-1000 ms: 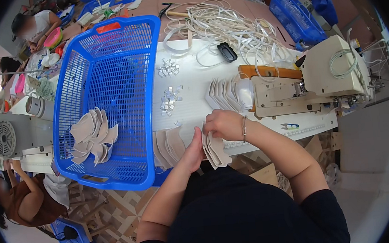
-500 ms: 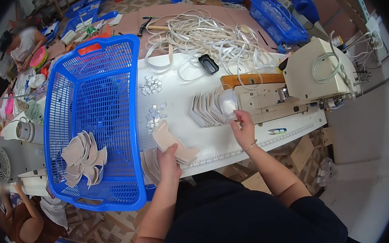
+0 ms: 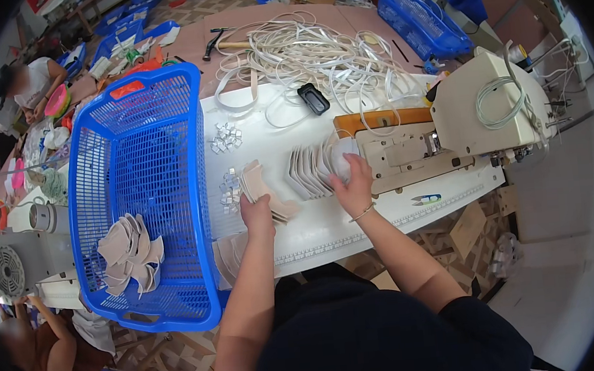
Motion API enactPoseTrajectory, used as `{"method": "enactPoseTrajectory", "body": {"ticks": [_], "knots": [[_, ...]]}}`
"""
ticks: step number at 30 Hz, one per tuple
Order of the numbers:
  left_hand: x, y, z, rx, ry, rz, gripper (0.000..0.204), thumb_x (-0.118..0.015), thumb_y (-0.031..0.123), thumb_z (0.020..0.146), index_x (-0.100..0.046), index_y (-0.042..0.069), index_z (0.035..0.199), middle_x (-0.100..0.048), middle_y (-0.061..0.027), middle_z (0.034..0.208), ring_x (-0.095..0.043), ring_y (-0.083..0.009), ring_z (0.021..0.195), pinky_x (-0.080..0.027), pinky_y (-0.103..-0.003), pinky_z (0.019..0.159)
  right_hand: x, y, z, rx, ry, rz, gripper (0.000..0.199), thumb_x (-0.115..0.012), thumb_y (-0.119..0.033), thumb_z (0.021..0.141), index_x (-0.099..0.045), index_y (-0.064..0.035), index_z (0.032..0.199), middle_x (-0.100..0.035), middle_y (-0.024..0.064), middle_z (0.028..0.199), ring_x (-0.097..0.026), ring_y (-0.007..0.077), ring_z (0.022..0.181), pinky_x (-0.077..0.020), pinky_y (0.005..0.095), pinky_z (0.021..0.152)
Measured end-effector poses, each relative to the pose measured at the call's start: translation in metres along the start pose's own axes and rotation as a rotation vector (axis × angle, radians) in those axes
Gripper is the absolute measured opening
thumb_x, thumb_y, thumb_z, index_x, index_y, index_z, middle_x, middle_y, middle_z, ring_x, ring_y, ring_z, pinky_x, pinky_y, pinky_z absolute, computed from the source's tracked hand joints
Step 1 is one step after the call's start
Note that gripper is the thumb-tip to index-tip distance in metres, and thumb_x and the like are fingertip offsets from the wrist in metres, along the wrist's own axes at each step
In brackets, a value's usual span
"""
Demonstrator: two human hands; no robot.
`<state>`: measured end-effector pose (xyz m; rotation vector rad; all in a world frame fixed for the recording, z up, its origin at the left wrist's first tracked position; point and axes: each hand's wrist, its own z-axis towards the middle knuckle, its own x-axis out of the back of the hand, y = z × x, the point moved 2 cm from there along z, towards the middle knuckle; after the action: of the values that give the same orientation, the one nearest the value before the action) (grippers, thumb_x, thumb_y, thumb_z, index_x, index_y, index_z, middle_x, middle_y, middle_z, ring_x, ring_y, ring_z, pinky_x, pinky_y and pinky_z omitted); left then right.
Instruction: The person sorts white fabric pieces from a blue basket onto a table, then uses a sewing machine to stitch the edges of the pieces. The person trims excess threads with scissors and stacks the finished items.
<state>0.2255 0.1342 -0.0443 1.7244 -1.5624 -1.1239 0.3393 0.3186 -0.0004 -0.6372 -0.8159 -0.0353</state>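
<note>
My left hand (image 3: 257,214) grips a small stack of curved beige fabric pieces (image 3: 258,182) by its near edge, just above the white tabletop. A row of similar pieces (image 3: 305,170) stands on edge, leaning together, in front of the sewing machine bed. My right hand (image 3: 355,189), with a bracelet at the wrist, closes its thumb and fingers around the whitish end piece (image 3: 340,155) of that row. More beige pieces (image 3: 230,256) lie by the table's near edge, left of my left forearm. Small clear clips (image 3: 230,191) lie beside my left hand.
A large blue basket (image 3: 204,215) with several beige pieces (image 3: 132,249) stands at left. The sewing machine (image 3: 484,109) is at right. Tangled white tape (image 3: 313,50), a black tray (image 3: 313,99) and a hammer (image 3: 211,46) lie farther back. Thread snips (image 3: 426,199) lie near the ruler strip. Co-workers sit at left.
My left hand has shifted slightly, and its beige stack now sits more upright, turned toward the row. My right hand has moved left and up, closing against the row's end.
</note>
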Motion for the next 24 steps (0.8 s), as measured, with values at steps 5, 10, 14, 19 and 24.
{"method": "enactPoseTrajectory", "body": {"ticks": [5,10,14,19,24], "knots": [[-0.002,0.014,-0.030,0.072,-0.185,-0.230,0.041,-0.055,-0.004,0.075,-0.047,0.001,0.115,-0.056,-0.0109,0.103,-0.057,-0.0221,0.092,-0.047,-0.033,0.080,0.016,-0.008,0.008,-0.093,-0.272,0.258,0.040,-0.066,-0.019,0.076,-0.052,-0.0019,0.110,-0.057,0.0119,0.100,-0.056,0.0245,0.087,-0.0452,0.0328,0.076],[-0.007,0.011,-0.064,0.270,-0.376,-0.311,0.037,-0.057,0.001,0.078,-0.047,-0.001,0.114,-0.057,-0.0122,0.102,-0.059,-0.0237,0.090,-0.050,-0.034,0.077,0.010,-0.060,-0.032,-0.735,-0.793,1.002,0.038,-0.065,-0.022,0.081,-0.053,-0.0002,0.110,-0.059,0.0053,0.098,-0.057,0.0117,0.084,-0.0472,0.0249,0.072],[-0.003,0.021,-0.082,0.227,-0.430,-0.251,0.037,-0.059,0.005,0.079,-0.048,-0.001,0.113,-0.058,-0.0129,0.102,-0.060,-0.0232,0.089,-0.052,-0.034,0.074,0.005,-0.080,-0.045,-0.967,-0.960,1.329,0.037,-0.064,-0.019,0.082,-0.052,0.0008,0.112,-0.058,0.0056,0.102,-0.056,0.0113,0.089,-0.0464,0.0249,0.077],[0.020,0.063,-0.118,-0.103,-0.438,-0.004,0.046,-0.061,0.012,0.081,-0.044,0.001,0.123,-0.051,-0.0139,0.118,-0.050,-0.0221,0.109,-0.042,-0.035,0.091,0.022,-0.096,-0.015,-0.702,-0.956,1.164,0.036,-0.061,-0.012,0.082,-0.051,0.0003,0.115,-0.057,0.0047,0.105,-0.054,0.0107,0.094,-0.0444,0.0254,0.082],[0.118,0.136,-0.117,-0.467,-0.278,0.393,0.051,-0.061,0.009,0.081,-0.042,0.006,0.128,-0.049,-0.0060,0.123,-0.046,-0.0167,0.111,-0.038,-0.031,0.093,0.005,-0.156,0.063,-0.414,-0.918,1.010,0.039,-0.062,-0.015,0.081,-0.052,0.0023,0.115,-0.059,0.0059,0.103,-0.056,0.0120,0.091,-0.0449,0.0250,0.079]]}}
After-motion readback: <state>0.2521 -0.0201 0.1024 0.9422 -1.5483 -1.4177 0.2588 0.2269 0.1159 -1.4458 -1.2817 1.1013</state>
